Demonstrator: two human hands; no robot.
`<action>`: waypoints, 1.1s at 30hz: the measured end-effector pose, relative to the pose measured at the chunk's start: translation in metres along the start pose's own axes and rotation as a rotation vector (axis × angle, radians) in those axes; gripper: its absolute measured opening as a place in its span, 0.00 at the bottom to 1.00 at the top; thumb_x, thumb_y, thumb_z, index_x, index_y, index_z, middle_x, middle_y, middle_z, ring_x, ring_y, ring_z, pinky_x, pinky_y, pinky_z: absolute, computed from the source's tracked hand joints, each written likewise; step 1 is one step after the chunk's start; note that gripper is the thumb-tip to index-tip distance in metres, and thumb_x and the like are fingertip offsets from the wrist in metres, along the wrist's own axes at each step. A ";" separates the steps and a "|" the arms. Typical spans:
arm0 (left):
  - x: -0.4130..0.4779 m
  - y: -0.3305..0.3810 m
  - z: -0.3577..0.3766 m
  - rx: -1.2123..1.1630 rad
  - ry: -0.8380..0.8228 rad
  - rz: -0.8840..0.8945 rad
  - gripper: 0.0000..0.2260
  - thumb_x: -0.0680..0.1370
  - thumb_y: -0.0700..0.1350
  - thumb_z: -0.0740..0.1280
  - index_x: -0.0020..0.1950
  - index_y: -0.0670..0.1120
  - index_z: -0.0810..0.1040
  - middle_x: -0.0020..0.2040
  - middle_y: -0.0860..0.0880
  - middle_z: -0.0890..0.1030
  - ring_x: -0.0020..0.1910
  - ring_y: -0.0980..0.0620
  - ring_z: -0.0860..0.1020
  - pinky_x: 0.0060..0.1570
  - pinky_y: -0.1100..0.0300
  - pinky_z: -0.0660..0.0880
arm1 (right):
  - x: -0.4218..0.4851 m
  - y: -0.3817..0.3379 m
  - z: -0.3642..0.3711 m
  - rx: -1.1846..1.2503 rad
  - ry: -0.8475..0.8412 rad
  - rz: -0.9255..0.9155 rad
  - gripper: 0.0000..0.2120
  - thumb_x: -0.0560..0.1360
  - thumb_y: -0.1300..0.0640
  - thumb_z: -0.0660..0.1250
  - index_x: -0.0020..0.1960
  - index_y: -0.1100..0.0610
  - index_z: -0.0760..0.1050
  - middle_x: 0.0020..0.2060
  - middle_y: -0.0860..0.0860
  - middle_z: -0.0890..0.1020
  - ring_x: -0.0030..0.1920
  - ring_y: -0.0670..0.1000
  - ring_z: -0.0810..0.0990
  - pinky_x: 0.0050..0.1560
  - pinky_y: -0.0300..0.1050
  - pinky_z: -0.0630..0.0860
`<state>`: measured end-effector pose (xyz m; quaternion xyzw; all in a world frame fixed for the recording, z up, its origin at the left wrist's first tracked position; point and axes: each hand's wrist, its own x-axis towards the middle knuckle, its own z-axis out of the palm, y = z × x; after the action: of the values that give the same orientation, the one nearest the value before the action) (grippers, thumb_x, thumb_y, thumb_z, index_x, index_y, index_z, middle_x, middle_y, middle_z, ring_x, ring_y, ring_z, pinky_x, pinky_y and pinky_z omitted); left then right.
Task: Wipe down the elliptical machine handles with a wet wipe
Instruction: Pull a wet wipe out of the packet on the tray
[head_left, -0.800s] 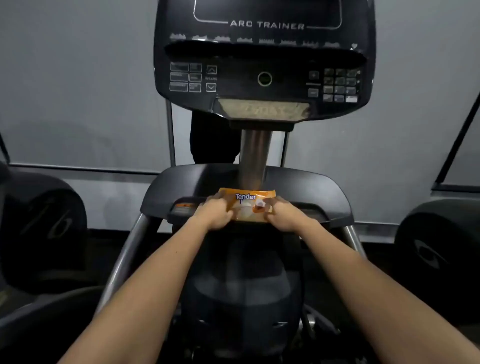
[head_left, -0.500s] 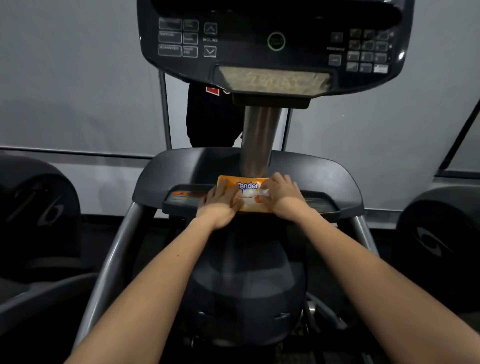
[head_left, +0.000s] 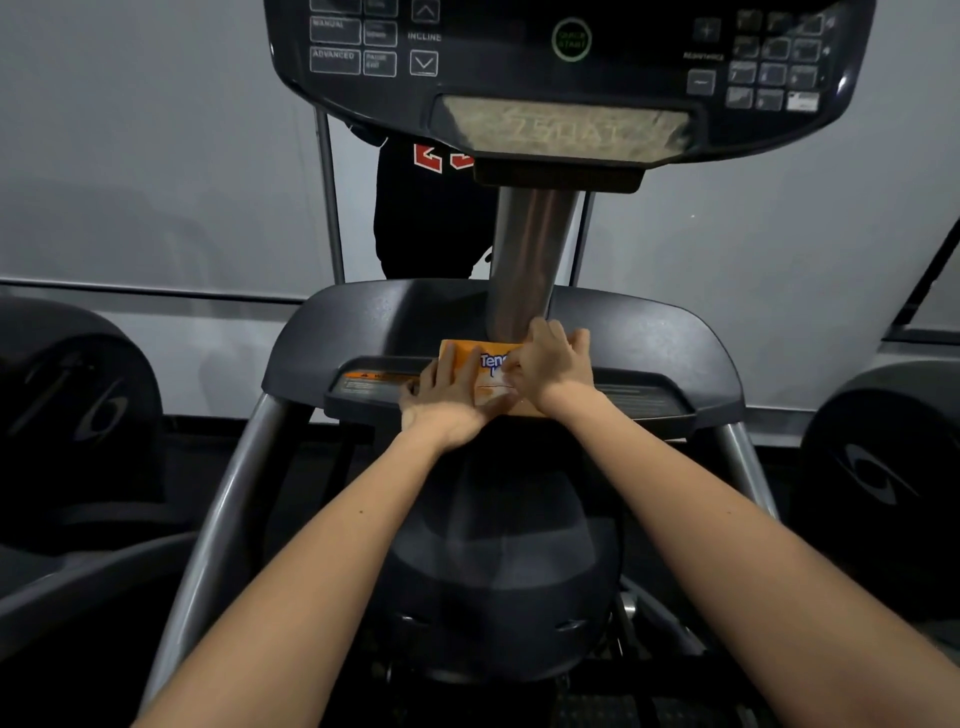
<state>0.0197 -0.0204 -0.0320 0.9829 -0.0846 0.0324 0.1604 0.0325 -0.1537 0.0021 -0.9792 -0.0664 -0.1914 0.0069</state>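
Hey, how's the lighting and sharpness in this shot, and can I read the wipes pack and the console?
Head view: dim, even light, no hard glare; the orange wipes pack reads "Ten", the rest behind the right hand; the console labels are soft, though INCLINE reads; lines bow near the edges.

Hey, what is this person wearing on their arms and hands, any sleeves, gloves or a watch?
Nothing shows: the left hand and right hand are ungloved, both forearms bare to the frame's edge, with no sleeve, watch, band or ring visible.
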 end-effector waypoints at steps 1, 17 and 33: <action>0.000 0.000 0.000 0.001 0.003 0.001 0.36 0.74 0.70 0.50 0.76 0.57 0.42 0.78 0.51 0.41 0.77 0.47 0.47 0.71 0.41 0.50 | 0.000 -0.001 0.001 0.007 0.006 0.015 0.12 0.78 0.53 0.59 0.53 0.52 0.80 0.59 0.53 0.69 0.61 0.53 0.65 0.64 0.51 0.56; 0.001 -0.001 0.003 0.024 0.045 0.008 0.34 0.75 0.68 0.53 0.75 0.59 0.43 0.78 0.50 0.43 0.76 0.45 0.49 0.70 0.41 0.52 | -0.009 -0.003 0.018 0.040 0.003 0.046 0.11 0.77 0.56 0.60 0.57 0.57 0.72 0.59 0.55 0.68 0.61 0.54 0.67 0.70 0.55 0.53; -0.001 -0.001 0.001 0.031 0.025 0.016 0.34 0.73 0.70 0.52 0.75 0.62 0.43 0.78 0.49 0.42 0.76 0.44 0.49 0.70 0.41 0.51 | -0.016 -0.004 -0.002 0.595 0.206 0.307 0.07 0.77 0.60 0.54 0.44 0.51 0.68 0.50 0.47 0.64 0.55 0.54 0.72 0.47 0.39 0.49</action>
<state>0.0191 -0.0198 -0.0328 0.9841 -0.0900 0.0470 0.1460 0.0169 -0.1516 -0.0020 -0.9085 0.0298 -0.2583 0.3272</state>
